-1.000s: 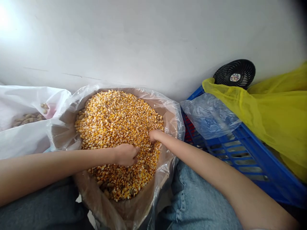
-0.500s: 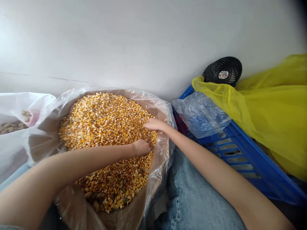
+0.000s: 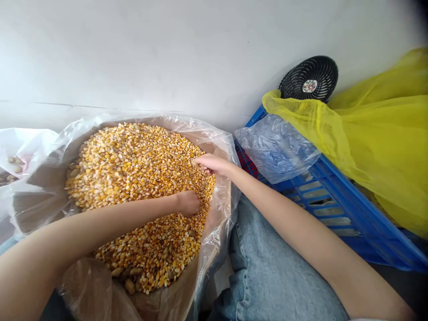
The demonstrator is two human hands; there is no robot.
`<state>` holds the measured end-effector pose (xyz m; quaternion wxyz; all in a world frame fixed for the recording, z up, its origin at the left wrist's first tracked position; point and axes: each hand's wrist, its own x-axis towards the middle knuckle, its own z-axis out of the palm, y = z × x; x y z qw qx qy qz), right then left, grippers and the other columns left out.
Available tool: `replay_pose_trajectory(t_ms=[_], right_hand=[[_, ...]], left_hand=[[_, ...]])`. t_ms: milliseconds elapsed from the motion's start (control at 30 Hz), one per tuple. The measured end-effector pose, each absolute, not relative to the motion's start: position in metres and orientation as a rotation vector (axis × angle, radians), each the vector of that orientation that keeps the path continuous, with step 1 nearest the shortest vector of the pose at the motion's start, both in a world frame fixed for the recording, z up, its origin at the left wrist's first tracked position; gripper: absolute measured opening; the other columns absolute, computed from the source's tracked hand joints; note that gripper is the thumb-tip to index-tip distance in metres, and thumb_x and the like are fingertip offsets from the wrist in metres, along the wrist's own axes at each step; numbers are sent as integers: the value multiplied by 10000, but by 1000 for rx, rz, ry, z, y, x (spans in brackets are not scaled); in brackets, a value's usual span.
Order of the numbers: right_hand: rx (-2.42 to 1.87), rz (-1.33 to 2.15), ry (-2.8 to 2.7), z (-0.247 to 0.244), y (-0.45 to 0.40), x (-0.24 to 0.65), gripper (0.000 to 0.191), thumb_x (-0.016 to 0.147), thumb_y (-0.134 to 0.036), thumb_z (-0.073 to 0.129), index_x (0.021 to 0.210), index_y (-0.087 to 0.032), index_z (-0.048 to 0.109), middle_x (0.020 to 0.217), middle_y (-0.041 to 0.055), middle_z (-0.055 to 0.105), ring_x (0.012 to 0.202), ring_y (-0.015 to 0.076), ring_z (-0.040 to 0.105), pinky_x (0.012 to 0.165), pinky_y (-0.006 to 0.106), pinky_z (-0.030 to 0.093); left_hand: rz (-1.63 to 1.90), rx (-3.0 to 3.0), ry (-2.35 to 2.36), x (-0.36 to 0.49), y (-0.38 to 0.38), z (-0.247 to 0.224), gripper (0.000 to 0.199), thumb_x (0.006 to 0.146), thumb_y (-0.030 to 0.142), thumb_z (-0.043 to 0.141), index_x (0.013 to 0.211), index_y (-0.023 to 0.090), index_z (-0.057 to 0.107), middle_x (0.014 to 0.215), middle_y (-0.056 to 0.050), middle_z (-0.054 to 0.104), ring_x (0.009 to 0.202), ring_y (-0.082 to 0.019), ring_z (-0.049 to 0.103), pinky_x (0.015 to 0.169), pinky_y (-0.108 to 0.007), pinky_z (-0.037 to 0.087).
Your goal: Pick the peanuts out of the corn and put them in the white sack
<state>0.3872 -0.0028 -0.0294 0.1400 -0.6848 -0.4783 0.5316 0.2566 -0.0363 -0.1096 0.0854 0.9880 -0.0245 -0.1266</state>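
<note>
Slightly further left in view than a moment earlier, the right hand rests on dried corn kernels, its grip pinched together; the left hand presses in nearby, sunk too deep for its grip to be told; the kernels are hard, loose and slippery, best taken by the handful, and fill a plastic-lined cardboard box; a blue plastic crate stands to the right.

A yellow bag lies over a blue plastic crate beside a black fan
</note>
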Motion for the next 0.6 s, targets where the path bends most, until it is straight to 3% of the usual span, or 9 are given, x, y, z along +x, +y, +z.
replay_pose_trajectory(t_ms=[167,300,400,600], right_hand=[[-1608,1997,-904,-21,3,393,136,599,-255,415,584,-184,300,463,-55,330,380,63,291,402,196,281],[-1374,2101,-744,-19,5,400,101,587,-251,383,646,-170,396,537,-7,462,431,97,400,431,216,327],[-1260,2155,-701,-18,4,400,174,600,-236,367,727,-160,458,593,19,517,466,114,442,433,216,327],[-1218,2159,-748,-16,1,393,193,672,-213,359,787,-153,502,693,45,564,507,115,476,413,202,320]], left_hand=[[-189,2318,246,233,-12,-67,128,683,264,509,727,168,583,679,-13,592,584,-113,498,554,-228,361],[23,1329,642,201,-1,-32,209,732,361,457,768,170,533,588,33,482,484,-69,413,428,-187,294],[133,816,665,172,-3,-22,201,733,367,462,751,172,507,535,47,419,424,-56,367,374,-168,251],[274,615,674,143,-8,-25,174,752,304,464,805,154,534,625,6,525,475,-67,477,383,-159,331]])
